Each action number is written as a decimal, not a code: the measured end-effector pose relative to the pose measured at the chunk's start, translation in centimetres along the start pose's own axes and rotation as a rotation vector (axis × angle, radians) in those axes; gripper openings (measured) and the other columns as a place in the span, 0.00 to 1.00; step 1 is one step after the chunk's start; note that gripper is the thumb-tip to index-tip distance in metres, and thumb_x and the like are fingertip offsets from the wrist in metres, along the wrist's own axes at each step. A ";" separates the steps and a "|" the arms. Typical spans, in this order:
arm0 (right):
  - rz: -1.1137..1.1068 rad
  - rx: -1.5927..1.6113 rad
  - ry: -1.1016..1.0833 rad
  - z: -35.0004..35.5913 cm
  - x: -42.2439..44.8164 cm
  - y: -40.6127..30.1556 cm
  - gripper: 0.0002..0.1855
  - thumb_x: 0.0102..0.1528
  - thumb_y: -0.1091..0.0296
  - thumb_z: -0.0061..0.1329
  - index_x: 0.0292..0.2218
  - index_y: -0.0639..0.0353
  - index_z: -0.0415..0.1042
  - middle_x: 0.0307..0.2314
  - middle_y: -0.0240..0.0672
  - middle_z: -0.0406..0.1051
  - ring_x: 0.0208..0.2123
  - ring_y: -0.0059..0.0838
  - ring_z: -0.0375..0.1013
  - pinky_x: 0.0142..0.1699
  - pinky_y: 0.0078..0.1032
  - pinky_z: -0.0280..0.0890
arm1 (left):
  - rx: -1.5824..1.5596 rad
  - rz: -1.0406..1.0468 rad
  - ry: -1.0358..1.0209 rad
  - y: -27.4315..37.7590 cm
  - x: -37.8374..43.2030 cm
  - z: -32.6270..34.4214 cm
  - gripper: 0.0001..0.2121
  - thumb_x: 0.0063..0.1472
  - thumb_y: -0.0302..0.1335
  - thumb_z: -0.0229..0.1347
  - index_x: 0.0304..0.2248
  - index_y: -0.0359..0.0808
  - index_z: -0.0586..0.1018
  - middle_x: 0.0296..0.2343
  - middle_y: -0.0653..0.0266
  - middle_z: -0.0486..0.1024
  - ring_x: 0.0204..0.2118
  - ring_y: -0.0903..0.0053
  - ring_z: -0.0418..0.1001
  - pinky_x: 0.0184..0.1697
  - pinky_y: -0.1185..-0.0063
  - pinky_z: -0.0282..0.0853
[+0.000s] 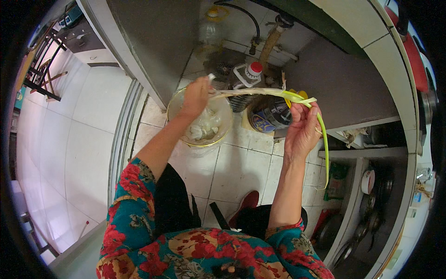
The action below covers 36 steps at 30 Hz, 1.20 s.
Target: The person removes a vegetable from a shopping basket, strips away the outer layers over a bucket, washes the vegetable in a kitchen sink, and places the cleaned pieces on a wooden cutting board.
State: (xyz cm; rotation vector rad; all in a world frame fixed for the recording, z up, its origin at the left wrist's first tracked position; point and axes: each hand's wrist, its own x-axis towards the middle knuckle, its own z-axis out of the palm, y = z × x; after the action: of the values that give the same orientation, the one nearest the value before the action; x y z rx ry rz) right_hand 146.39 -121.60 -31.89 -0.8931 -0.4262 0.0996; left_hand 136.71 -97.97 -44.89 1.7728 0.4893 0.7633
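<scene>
A long scallion (264, 91) stretches between my two hands, above the floor and the bin. My left hand (197, 96), slightly blurred, grips its pale end, and a small white bit pokes out past the fingers. Around the yellow-green leaf part, my right hand (304, 123) is closed; one thin leaf (325, 150) dangles below it. A dry strand (283, 80) sticks up from the stalk near the right hand. Beneath my left hand stands a round bin (227, 122) lined with a clear bag, with crumpled plastic (205, 125) inside.
Behind the scallion are a red-capped plastic jug (252, 71) and a dark labelled bottle (268, 117). A drain hose (271, 42) and a yellow-capped bottle (212, 28) are under the counter. Shelves on the right hold pans (371, 209). A sliding-door track (122, 125) runs along the left.
</scene>
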 end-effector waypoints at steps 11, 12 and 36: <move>-0.134 0.055 0.073 -1.8 1.6 -3.7 0.15 0.55 0.66 0.40 0.39 0.70 0.63 0.31 0.46 0.68 0.31 0.30 0.72 0.37 0.20 0.71 | 1.281 -0.158 -0.362 -2.0 1.4 -6.0 0.09 0.54 0.30 0.45 0.30 0.34 0.73 0.31 0.52 0.73 0.33 0.59 0.72 0.34 0.69 0.68; -0.139 0.074 0.070 -1.8 1.8 -3.9 0.15 0.56 0.65 0.40 0.39 0.69 0.63 0.31 0.46 0.68 0.32 0.32 0.72 0.35 0.21 0.72 | 1.283 -0.154 -0.357 -2.3 1.7 -6.5 0.09 0.54 0.30 0.45 0.30 0.34 0.73 0.31 0.52 0.73 0.33 0.59 0.72 0.34 0.69 0.68; 0.075 0.138 0.025 0.9 0.7 0.6 0.15 0.56 0.64 0.39 0.39 0.68 0.64 0.31 0.47 0.69 0.31 0.35 0.73 0.33 0.23 0.73 | -0.487 0.170 -0.282 12.3 0.9 6.1 0.05 0.52 0.24 0.55 0.28 0.32 0.74 0.20 0.73 0.69 0.21 0.91 0.65 0.23 0.89 0.61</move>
State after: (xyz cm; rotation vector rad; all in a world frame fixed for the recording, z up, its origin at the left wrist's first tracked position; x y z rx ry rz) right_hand 146.72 -120.33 -31.64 -0.7737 -0.3579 0.1845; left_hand 141.11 -105.46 -34.28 1.4396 -0.0404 0.6654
